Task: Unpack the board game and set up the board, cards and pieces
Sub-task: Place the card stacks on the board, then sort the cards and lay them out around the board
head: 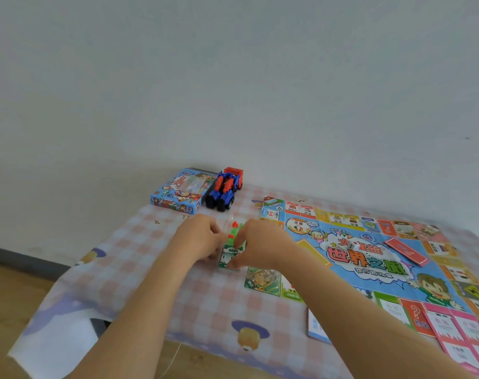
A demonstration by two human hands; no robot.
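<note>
Looking down across a table under a pink checked tablecloth (205, 296). Unfolded flat over its right half, a bright blue game board (369, 258) edged with coloured squares. At the far left corner, the blue game box (178, 195), touching a blue and red toy truck (224, 191).

Near the middle, just left of the board's edge, two hands close together. Left hand (202, 239) with fingers curled inward, pinching the left side of a small clear bag (228, 221). Right hand (260, 244) also curled, pinching the bag's right side, thumb down at its near end. Exact finger placement hidden.

Lying slantwise on the board, a red card deck (406, 251). Inside the bag, seemingly, a stack of green play money (230, 255) and red and green plastic pieces (234, 228). Just beside the board's centre title, a white die (354, 246).

Likely step: opening the bag. Best done low over the cloth, gripping close to the opening and pulling apart gently so nothing springs out or rolls off the near edge. Then tip the contents out beside the board, clear of the deck, money apart from pieces.
</note>
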